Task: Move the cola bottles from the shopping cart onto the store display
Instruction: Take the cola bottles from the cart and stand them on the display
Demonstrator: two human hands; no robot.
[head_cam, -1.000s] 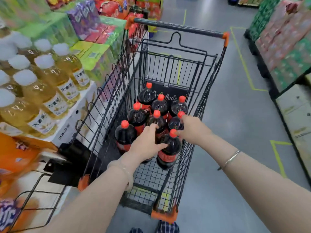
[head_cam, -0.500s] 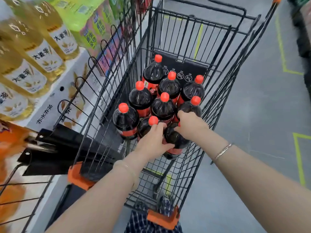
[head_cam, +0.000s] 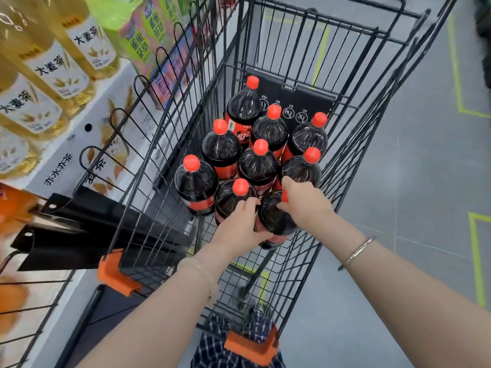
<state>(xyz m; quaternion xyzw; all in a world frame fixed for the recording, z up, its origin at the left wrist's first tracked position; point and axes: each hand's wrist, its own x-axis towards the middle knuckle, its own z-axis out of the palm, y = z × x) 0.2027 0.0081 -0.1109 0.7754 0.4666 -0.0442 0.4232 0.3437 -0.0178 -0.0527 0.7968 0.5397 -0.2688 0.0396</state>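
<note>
reaching into the wire shopping cart (head_cam: 345, 107), both hands work the nearest cola bottle (head_cam: 276, 221), which stands at the near end of a tight cluster of upright red-capped cola bottles (head_cam: 260, 166) on the cart floor.

risks, largest first: the cart could roll if the lift drags against its side wire. neighbours touch the gripped bottle, so pulling it at a tilt may topple them. a heavy bottle held by the neck alone may slip.

right hand (head_cam: 303, 203) curls round the neck, covering most of the cap. left hand (head_cam: 239, 224) wraps the shoulder, thumb across the front.

hidden: left fingers behind the bottle; the cola's display spot is out of view, only barley tea bottles (head_cam: 53, 73) show at left.
</note>
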